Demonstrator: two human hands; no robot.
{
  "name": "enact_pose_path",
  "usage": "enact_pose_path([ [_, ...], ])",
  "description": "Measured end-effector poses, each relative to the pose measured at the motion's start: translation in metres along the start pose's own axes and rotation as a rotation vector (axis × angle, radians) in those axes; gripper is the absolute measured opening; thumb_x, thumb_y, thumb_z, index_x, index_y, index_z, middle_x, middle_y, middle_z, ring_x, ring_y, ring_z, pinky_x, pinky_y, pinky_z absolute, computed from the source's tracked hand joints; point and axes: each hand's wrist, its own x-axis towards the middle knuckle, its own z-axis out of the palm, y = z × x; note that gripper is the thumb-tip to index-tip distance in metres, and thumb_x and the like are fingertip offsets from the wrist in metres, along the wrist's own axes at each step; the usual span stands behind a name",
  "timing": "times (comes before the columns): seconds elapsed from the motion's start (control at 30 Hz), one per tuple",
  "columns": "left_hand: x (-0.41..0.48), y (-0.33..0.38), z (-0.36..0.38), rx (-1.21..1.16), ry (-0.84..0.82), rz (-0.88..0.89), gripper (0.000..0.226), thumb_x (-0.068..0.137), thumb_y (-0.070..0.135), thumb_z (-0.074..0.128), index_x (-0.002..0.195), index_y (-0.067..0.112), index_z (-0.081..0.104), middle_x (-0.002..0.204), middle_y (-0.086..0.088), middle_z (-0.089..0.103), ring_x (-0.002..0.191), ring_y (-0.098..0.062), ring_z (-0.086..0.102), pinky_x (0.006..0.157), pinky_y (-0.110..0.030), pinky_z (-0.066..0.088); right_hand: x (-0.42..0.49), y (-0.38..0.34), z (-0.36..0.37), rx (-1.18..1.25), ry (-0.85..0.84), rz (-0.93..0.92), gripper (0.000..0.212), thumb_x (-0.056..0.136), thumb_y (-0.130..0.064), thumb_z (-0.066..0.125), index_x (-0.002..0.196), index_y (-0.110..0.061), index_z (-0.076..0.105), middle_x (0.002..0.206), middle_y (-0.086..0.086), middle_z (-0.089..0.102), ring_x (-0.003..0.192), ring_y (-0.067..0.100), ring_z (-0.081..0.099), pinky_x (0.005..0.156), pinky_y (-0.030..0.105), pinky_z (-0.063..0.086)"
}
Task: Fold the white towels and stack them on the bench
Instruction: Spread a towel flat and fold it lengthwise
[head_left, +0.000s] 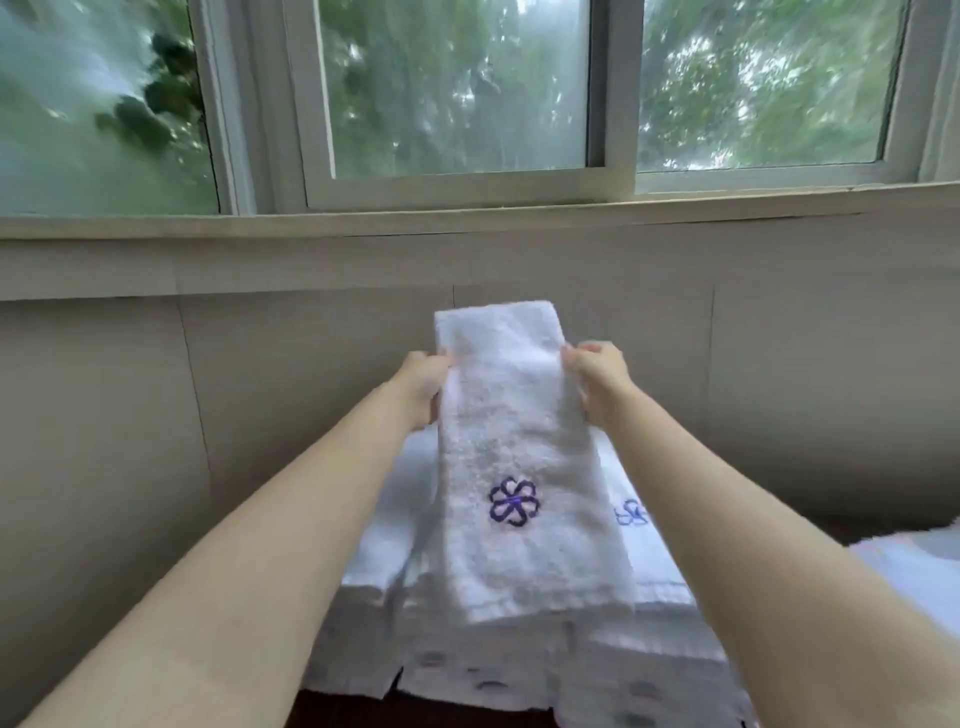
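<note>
A white towel (514, 447) folded into a long narrow strip, with a purple flower emblem low on its face, hangs in the air in front of me. My left hand (423, 384) grips its left edge and my right hand (597, 379) grips its right edge, both near the top. Below it lies a stack of white towels (519, 654) on the dark bench (441, 714); a blue emblem shows on one at the right. The strip's lower end hangs over the stack and hides its middle.
Another white towel (914, 571) lies at the right edge. A beige panelled wall (260, 389) rises straight behind the bench, with a sill and sliding windows (457, 104) above it.
</note>
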Motion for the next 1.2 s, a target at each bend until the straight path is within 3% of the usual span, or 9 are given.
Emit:
enact_pose_path([
  [0.1, 0.034, -0.062, -0.01, 0.355, -0.068, -0.187, 0.026, 0.098, 0.011, 0.047, 0.123, 0.005, 0.044, 0.063, -0.007, 0.043, 0.042, -0.012, 0.041, 0.041, -0.016, 0.032, 0.016, 0.08, -0.001, -0.338, -0.153, 0.267, 0.018, 0.096, -0.023, 0.054, 0.082, -0.012, 0.056, 0.079, 0.011, 0.055, 0.052, 0.015, 0.051, 0.05, 0.017, 0.038],
  [0.2, 0.055, -0.088, -0.011, 0.466, -0.046, -0.049, 0.046, 0.091, 0.0, 0.053, 0.134, 0.006, 0.038, 0.091, -0.008, 0.055, 0.069, -0.022, 0.055, 0.047, -0.019, 0.043, 0.034, 0.101, 0.001, -0.377, -0.168, 0.237, 0.008, 0.091, -0.012, 0.052, 0.089, -0.008, 0.059, 0.077, 0.013, 0.055, 0.053, 0.018, 0.051, 0.052, 0.02, 0.037],
  [0.4, 0.091, -0.076, -0.01, 0.657, 0.203, 0.189, 0.039, 0.09, 0.004, 0.045, 0.127, 0.015, 0.053, 0.122, -0.009, 0.059, 0.103, -0.027, 0.058, 0.077, -0.026, 0.045, 0.046, 0.096, 0.025, -0.372, -0.155, 0.159, 0.038, 0.092, -0.008, 0.052, 0.129, -0.018, 0.046, 0.112, 0.01, 0.06, 0.097, 0.028, 0.061, 0.085, 0.031, 0.046],
  [0.5, 0.095, -0.082, -0.016, 0.916, 0.104, 0.153, 0.032, 0.096, 0.012, 0.04, 0.125, 0.01, 0.054, 0.126, -0.011, 0.057, 0.111, -0.029, 0.055, 0.084, -0.028, 0.043, 0.042, 0.1, 0.03, -0.339, -0.096, 0.183, 0.045, 0.092, -0.006, 0.055, 0.135, 0.001, 0.044, 0.132, 0.017, 0.054, 0.118, 0.031, 0.055, 0.095, 0.033, 0.044],
  [0.63, 0.085, -0.089, -0.018, 1.113, 0.052, 0.154, 0.034, 0.1, 0.018, 0.036, 0.128, 0.001, 0.046, 0.132, -0.018, 0.051, 0.118, -0.033, 0.05, 0.093, -0.033, 0.04, 0.035, 0.107, 0.029, -0.359, -0.097, 0.166, 0.055, 0.088, -0.011, 0.055, 0.14, -0.003, 0.04, 0.136, 0.015, 0.052, 0.119, 0.029, 0.054, 0.101, 0.034, 0.043],
  [0.83, 0.021, -0.082, -0.016, 1.239, -0.099, 0.081, 0.038, 0.103, 0.016, 0.021, 0.135, 0.004, 0.037, 0.138, -0.023, 0.038, 0.127, -0.038, 0.036, 0.099, -0.039, 0.036, -0.008, 0.098, 0.022, -0.587, -0.157, 0.09, 0.055, 0.087, -0.024, 0.054, 0.139, -0.016, 0.036, 0.124, 0.006, 0.056, 0.108, 0.022, 0.056, 0.08, 0.026, 0.044],
  [1.0, -0.034, -0.085, -0.026, 1.454, -0.265, -0.07, 0.051, 0.103, 0.027, 0.02, 0.151, 0.013, 0.011, 0.152, -0.022, 0.017, 0.141, -0.036, 0.02, 0.111, -0.05, 0.024, -0.06, 0.088, 0.027, -1.065, -0.325, 0.023, 0.041, 0.097, -0.038, 0.031, 0.133, -0.019, 0.039, 0.139, 0.024, 0.032, 0.128, 0.039, 0.034, 0.1, 0.038, 0.028],
  [1.1, -0.05, -0.062, -0.031, 1.495, -0.329, -0.252, 0.068, 0.101, 0.052, 0.016, 0.149, 0.004, 0.018, 0.155, -0.013, 0.023, 0.14, -0.029, 0.027, 0.11, -0.036, 0.022, -0.073, 0.077, 0.023, -1.206, -0.414, 0.022, 0.049, 0.1, -0.045, 0.025, 0.139, -0.017, 0.032, 0.148, 0.029, 0.015, 0.138, 0.041, 0.019, 0.111, 0.042, 0.02],
  [1.2, -0.044, -0.039, -0.027, 1.622, -0.295, -0.199, 0.061, 0.103, 0.045, 0.018, 0.149, 0.006, 0.024, 0.157, -0.009, 0.023, 0.141, -0.026, 0.026, 0.109, -0.033, 0.023, -0.066, 0.065, 0.021, -1.304, -0.465, -0.007, 0.056, 0.1, -0.046, 0.026, 0.142, -0.01, 0.029, 0.156, 0.02, -0.003, 0.145, 0.034, 0.0, 0.115, 0.049, 0.012],
])
